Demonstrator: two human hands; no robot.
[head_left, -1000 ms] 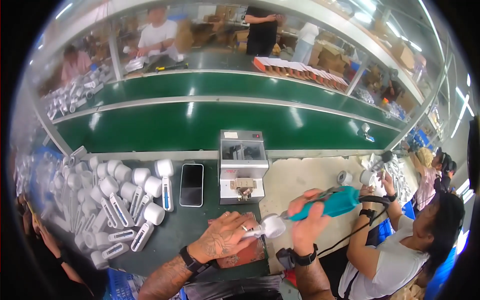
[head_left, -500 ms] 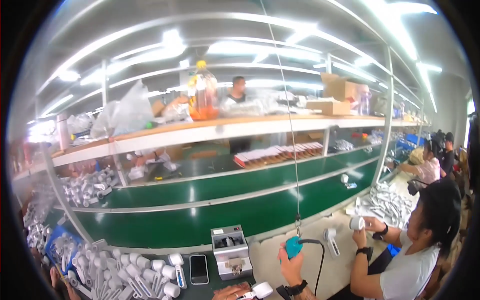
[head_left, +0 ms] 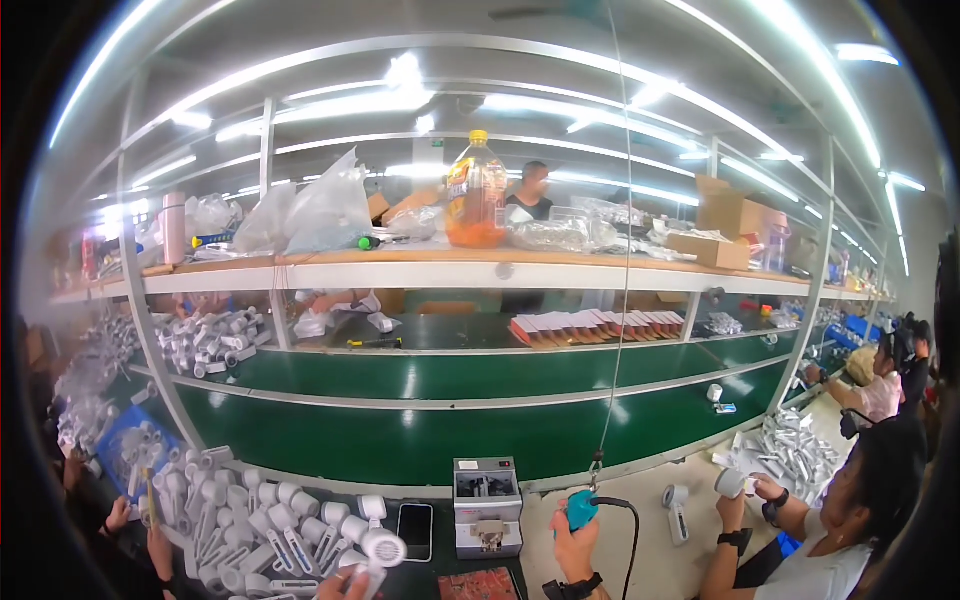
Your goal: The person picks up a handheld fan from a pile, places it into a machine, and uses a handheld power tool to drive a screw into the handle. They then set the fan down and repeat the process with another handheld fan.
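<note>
Right hand (head_left: 572,535) grip around teal screwdriver (head_left: 580,508), left hand (head_left: 345,585) holding white part (head_left: 383,548)

A dark workbench (head_left: 440,585) runs along the lower edge of the frame. On it, lower left, lie crowded rows of white handheld appliance bodies (head_left: 260,520). Just right of them lies a black smartphone (head_left: 415,531), then a small grey machine box (head_left: 487,506) at bottom centre. A reddish circuit board (head_left: 476,584) lies at the bottom edge below the phone.
</note>
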